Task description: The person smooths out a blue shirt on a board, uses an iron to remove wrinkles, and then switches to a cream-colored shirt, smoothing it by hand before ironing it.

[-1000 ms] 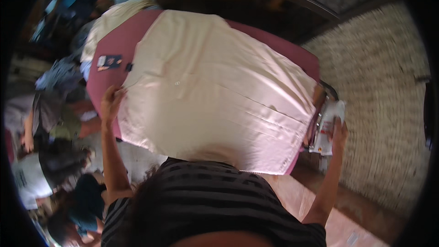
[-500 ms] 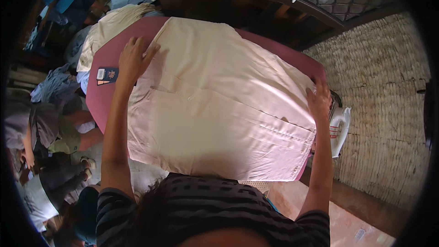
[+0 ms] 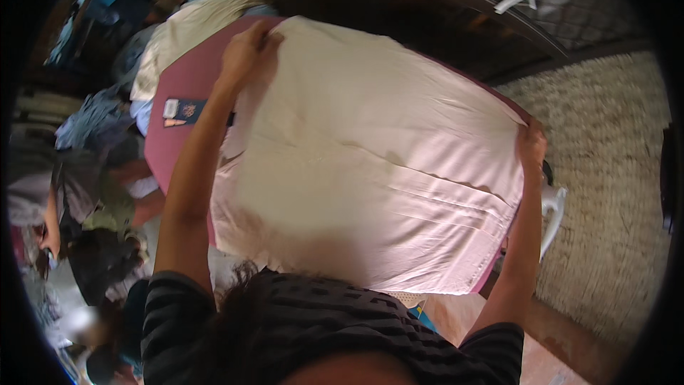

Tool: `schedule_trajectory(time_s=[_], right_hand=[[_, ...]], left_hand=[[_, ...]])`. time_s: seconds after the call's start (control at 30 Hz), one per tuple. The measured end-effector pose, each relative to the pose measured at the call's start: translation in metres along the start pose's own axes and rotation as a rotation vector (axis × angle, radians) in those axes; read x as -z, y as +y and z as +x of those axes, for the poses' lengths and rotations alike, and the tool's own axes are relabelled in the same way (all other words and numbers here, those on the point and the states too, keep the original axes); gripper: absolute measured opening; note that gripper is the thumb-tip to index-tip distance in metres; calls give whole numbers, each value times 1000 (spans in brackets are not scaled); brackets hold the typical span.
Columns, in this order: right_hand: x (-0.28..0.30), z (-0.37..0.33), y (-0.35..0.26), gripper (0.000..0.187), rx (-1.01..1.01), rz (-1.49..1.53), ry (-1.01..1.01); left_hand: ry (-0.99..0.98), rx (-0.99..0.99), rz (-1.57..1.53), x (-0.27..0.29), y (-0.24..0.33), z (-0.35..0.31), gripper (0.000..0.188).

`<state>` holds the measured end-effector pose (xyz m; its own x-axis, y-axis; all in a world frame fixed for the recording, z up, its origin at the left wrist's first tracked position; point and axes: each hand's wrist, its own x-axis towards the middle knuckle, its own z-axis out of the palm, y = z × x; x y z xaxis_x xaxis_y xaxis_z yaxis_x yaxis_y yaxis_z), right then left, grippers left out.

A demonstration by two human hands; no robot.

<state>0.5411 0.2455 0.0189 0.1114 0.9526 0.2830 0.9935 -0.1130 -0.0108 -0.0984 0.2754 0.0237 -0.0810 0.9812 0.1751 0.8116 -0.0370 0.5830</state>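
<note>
A pale cream-pink cloth garment [image 3: 335, 150] is spread over a maroon ironing board [image 3: 187, 75], with a raised fold running across its right half. At its far left corner, my left hand [image 3: 248, 55] has closed on the edge, fingers curled and partly hidden. My right hand [image 3: 533, 146] pinches the garment's far right corner. A dark card tag [image 3: 187, 112] lies on the board by my left forearm. Beyond my right forearm stands a white iron [image 3: 554, 221], partly covered by the arm.
Piled cream and blue cloths [image 3: 182, 28] sit past the board's far left. Other people [image 3: 92, 214] are at the left, blurred. Dark wooden furniture [image 3: 399, 7] stands behind the board, and a woven mat [image 3: 605, 192] lies to the right.
Both hands have moved away from me, the left also rightward, and now grip the garment's far corners. The cloth's far edge is pulled tauter. The whole view has shifted slightly.
</note>
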Motion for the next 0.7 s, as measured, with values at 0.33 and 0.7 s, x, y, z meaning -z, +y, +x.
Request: schedule_trajectory(time_s=[0.33, 0.7], right_hand=[[27, -52, -340, 30, 692, 826, -6], [8, -28, -508, 29, 964, 628, -193]], left_hand=[[-298, -113, 47, 53, -39, -12, 32], [-86, 164, 187, 108, -26, -211, 30]])
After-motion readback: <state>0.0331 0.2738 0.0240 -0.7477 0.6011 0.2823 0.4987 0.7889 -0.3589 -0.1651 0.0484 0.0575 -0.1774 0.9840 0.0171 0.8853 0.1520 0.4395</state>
